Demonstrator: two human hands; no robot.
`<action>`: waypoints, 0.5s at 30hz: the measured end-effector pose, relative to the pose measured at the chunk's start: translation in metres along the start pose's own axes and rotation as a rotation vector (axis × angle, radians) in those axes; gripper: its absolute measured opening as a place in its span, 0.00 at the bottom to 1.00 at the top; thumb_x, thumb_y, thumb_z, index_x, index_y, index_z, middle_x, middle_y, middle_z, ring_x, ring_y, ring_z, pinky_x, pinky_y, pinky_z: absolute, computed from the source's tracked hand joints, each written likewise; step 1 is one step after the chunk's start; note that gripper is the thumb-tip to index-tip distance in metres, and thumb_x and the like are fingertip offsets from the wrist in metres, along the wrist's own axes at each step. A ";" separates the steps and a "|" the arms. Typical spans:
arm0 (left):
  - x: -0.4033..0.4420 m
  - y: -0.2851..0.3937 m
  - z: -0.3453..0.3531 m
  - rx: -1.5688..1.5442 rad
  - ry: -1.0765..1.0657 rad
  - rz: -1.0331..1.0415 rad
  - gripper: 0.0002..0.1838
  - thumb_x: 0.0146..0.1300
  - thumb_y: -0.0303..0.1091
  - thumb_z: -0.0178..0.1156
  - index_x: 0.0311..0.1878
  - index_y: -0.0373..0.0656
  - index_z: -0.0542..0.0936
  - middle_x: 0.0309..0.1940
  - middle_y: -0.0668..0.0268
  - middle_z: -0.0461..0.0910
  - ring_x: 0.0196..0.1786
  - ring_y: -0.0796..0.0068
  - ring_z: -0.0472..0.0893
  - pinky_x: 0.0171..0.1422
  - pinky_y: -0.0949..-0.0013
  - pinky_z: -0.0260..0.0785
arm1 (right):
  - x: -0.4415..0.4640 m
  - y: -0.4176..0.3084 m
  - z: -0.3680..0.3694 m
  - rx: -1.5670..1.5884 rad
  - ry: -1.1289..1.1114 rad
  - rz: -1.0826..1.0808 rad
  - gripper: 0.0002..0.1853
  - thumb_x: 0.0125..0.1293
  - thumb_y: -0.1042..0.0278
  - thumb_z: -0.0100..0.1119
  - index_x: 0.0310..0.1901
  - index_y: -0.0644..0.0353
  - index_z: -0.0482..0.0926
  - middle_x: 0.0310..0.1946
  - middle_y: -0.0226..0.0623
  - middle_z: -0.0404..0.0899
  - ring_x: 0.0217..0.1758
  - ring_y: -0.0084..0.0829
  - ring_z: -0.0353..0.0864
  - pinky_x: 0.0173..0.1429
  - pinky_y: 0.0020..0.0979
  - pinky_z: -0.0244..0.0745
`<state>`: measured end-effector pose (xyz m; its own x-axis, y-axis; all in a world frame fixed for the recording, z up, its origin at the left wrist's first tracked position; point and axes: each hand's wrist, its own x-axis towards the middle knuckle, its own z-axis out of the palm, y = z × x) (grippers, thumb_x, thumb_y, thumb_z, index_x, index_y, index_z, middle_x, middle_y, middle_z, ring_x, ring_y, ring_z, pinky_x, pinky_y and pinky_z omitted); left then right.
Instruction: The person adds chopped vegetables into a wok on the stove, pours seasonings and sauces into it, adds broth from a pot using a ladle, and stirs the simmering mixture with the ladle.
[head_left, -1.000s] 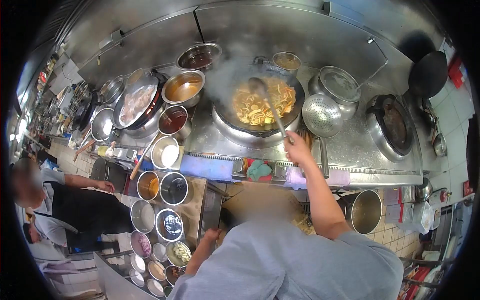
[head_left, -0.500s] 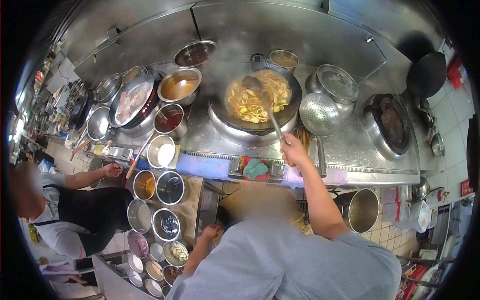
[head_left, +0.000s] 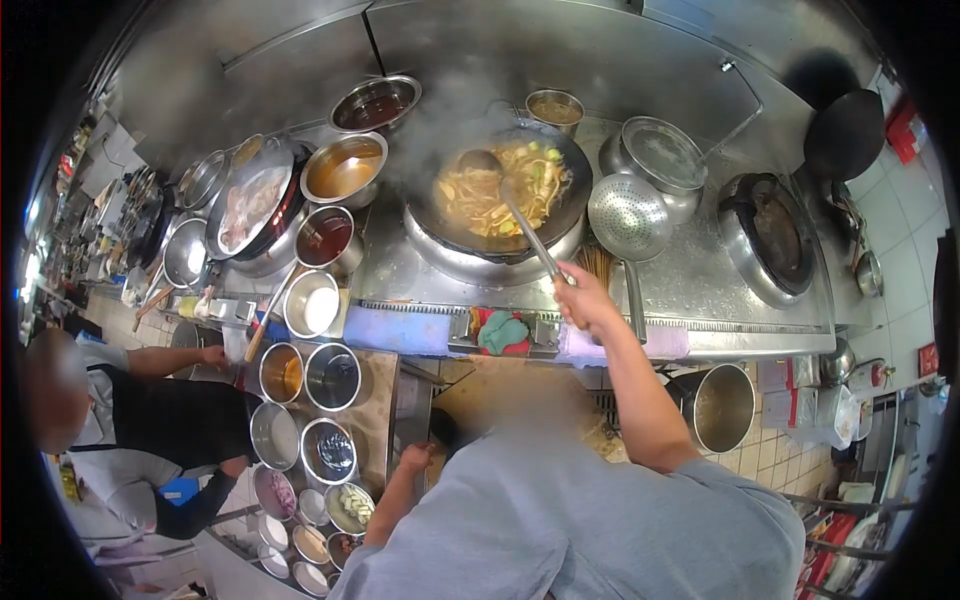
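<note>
My right hand [head_left: 588,302] is wrapped round the handle of a long metal ladle [head_left: 530,232]. The ladle's bowl rests among noodles [head_left: 515,205] with yellow-green vegetable pieces, in a large dark wok [head_left: 575,180] over a steel burner ring. Steam rises off the wok's left side. My left hand [head_left: 418,457] hangs low beside my body, its fingers curled in, with nothing visible in it. Nearest to it is a bowl of pale chopped vegetables [head_left: 350,507] on the left-hand counter.
A perforated strainer [head_left: 628,215] and a lidded pot [head_left: 662,155] stand right of the wok. Bowls of brown liquid [head_left: 345,168] and dark red sauce [head_left: 325,237] sit on its left. A co-worker in a black apron [head_left: 180,410] stands at left. A second wok [head_left: 780,235] is far right.
The ladle's bowl has shifted slightly left, and the noodles have been moved about in the wok. The co-worker's arms have moved, with a second forearm now showing. The view has shifted slightly.
</note>
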<state>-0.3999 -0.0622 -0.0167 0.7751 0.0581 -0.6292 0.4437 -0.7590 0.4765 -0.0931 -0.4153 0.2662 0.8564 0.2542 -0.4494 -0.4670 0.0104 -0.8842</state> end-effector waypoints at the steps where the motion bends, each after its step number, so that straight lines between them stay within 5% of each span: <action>1: -0.001 0.008 -0.006 -0.152 -0.011 -0.104 0.20 0.65 0.45 0.54 0.47 0.35 0.80 0.44 0.52 0.82 0.46 0.60 0.81 0.51 0.64 0.71 | -0.008 0.000 -0.011 0.002 0.002 -0.003 0.29 0.65 0.73 0.52 0.69 0.55 0.59 0.25 0.33 0.71 0.17 0.21 0.67 0.17 0.25 0.64; 4: 0.025 -0.021 0.021 -0.463 0.107 -0.152 0.20 0.65 0.43 0.54 0.47 0.34 0.80 0.38 0.56 0.83 0.39 0.68 0.81 0.45 0.67 0.72 | -0.036 -0.019 -0.057 0.041 -0.073 0.067 0.28 0.65 0.74 0.51 0.68 0.55 0.61 0.24 0.32 0.72 0.17 0.21 0.68 0.16 0.25 0.63; 6: 0.013 -0.005 0.012 -0.440 0.123 -0.147 0.20 0.65 0.43 0.54 0.46 0.33 0.80 0.35 0.58 0.82 0.36 0.71 0.81 0.42 0.69 0.72 | -0.044 -0.037 -0.065 -0.430 0.094 -0.038 0.27 0.65 0.73 0.51 0.66 0.56 0.63 0.25 0.33 0.73 0.16 0.20 0.68 0.17 0.25 0.64; 8: 0.007 -0.008 0.014 -0.411 0.141 -0.142 0.20 0.65 0.43 0.54 0.45 0.32 0.79 0.32 0.60 0.82 0.33 0.74 0.80 0.40 0.70 0.71 | -0.021 -0.031 -0.045 -0.452 0.153 -0.097 0.26 0.65 0.73 0.51 0.66 0.56 0.64 0.25 0.33 0.73 0.16 0.21 0.69 0.17 0.25 0.64; 10: 0.010 -0.020 0.022 -0.293 -0.021 -0.267 0.23 0.63 0.49 0.52 0.53 0.43 0.80 0.50 0.55 0.80 0.55 0.59 0.78 0.60 0.62 0.68 | 0.011 -0.007 -0.017 -0.390 0.236 -0.212 0.25 0.65 0.72 0.50 0.65 0.56 0.64 0.25 0.33 0.73 0.16 0.22 0.69 0.16 0.27 0.65; 15: -0.003 -0.003 0.006 -0.160 -0.128 -0.218 0.24 0.63 0.54 0.46 0.51 0.49 0.81 0.46 0.54 0.81 0.51 0.55 0.79 0.57 0.57 0.69 | 0.004 0.006 -0.013 -0.111 0.022 0.040 0.23 0.66 0.69 0.51 0.63 0.51 0.64 0.23 0.30 0.71 0.14 0.17 0.64 0.14 0.22 0.58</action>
<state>-0.4062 -0.0644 -0.0197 0.5951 0.1186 -0.7948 0.6665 -0.6255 0.4057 -0.0896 -0.4271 0.2575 0.8430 0.2306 -0.4861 -0.4745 -0.1071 -0.8737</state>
